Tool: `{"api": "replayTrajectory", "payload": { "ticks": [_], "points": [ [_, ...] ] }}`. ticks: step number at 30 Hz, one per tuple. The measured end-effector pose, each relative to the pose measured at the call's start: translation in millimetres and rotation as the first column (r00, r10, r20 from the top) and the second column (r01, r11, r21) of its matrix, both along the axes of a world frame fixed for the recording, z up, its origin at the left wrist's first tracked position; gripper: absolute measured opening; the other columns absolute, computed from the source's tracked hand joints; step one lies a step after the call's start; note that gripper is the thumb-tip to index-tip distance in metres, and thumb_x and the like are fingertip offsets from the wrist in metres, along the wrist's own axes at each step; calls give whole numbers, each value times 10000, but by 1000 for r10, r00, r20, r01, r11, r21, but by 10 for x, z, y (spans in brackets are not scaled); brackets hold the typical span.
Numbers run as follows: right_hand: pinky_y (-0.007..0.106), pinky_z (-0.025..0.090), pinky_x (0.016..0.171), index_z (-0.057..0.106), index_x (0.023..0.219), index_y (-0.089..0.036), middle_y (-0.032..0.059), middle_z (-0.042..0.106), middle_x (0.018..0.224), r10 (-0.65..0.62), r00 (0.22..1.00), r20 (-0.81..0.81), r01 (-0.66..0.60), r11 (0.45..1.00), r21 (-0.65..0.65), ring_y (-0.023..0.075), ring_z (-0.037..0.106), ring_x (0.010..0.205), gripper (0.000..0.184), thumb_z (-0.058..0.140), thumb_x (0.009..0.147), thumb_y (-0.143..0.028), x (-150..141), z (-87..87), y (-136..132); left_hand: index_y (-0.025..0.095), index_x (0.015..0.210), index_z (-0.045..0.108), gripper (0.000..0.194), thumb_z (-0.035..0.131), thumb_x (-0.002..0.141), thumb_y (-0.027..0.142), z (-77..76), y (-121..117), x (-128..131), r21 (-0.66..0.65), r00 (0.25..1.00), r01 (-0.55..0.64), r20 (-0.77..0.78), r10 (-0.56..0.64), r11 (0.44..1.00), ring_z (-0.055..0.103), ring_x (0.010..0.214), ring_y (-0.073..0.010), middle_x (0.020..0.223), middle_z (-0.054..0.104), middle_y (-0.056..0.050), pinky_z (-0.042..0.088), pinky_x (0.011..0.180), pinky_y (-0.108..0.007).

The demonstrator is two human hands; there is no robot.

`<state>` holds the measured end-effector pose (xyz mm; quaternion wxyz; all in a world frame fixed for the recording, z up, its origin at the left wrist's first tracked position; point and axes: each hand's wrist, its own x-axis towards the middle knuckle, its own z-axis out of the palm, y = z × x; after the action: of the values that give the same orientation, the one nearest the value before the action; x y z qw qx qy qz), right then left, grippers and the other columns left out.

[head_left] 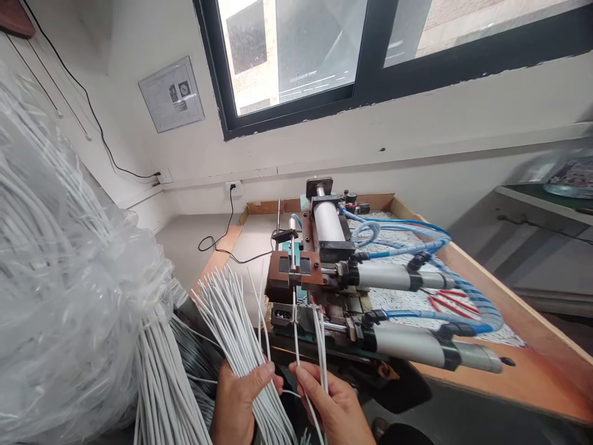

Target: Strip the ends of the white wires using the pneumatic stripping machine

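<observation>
My left hand point(243, 395) is closed round a thick bundle of white cables point(231, 327), whose ends fan out upward. Between thumb and fingers, my right hand point(331, 402) pinches one white cable point(296, 334) that points up into the gap at the front of a pneumatic machine point(296, 269). A few more white cables point(320, 346) with reddish tips stand in the same hand, to the right of the single one. The machine has a brown clamping block, a dark front block and silver air cylinders point(391, 276).
Plastic-wrapped cable bundles point(83, 278) crowd the left side. Blue air hoses point(407, 232) loop right of the machine, above a wooden tray edge point(463, 266) and scattered cable scraps. A black power cord point(227, 238) runs from a wall socket point(234, 188). A window point(296, 55) is behind.
</observation>
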<state>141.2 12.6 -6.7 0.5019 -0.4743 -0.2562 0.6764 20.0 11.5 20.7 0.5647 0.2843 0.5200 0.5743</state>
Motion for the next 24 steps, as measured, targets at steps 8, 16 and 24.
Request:
{"api": "replayTrajectory", "payload": {
  "ticks": [8, 16, 24],
  "points": [
    [233, 361, 493, 699, 671, -135, 12, 550, 544, -55, 994, 96, 52, 998, 42, 142, 453, 532, 329, 696, 529, -432, 47, -97, -50, 126, 663, 605, 129, 677, 579, 192, 28, 3, 11, -30, 999, -32, 17, 32, 999, 562, 447, -145, 464, 627, -8, 451, 475, -270],
    [191, 221, 367, 668, 594, -124, -51, 382, 425, -54, 998, 19, 53, 998, 44, 70, 291, 402, 327, 707, 507, -437, -4, -72, 39, 128, 621, 627, 176, 722, 501, 213, 3, 46, 32, -9, 997, -63, 46, 63, 998, 549, 429, -137, 469, 619, -1, 444, 434, -256],
    [198, 173, 346, 661, 565, -132, -62, 351, 398, -41, 998, 39, 40, 999, 2, 63, 245, 376, 354, 709, 467, -469, 27, -11, 56, 138, 636, 617, 177, 712, 512, 219, -68, 78, 13, -8, 999, -46, 28, 47, 999, 542, 419, -140, 456, 617, -1, 442, 448, -268]
  ]
}}
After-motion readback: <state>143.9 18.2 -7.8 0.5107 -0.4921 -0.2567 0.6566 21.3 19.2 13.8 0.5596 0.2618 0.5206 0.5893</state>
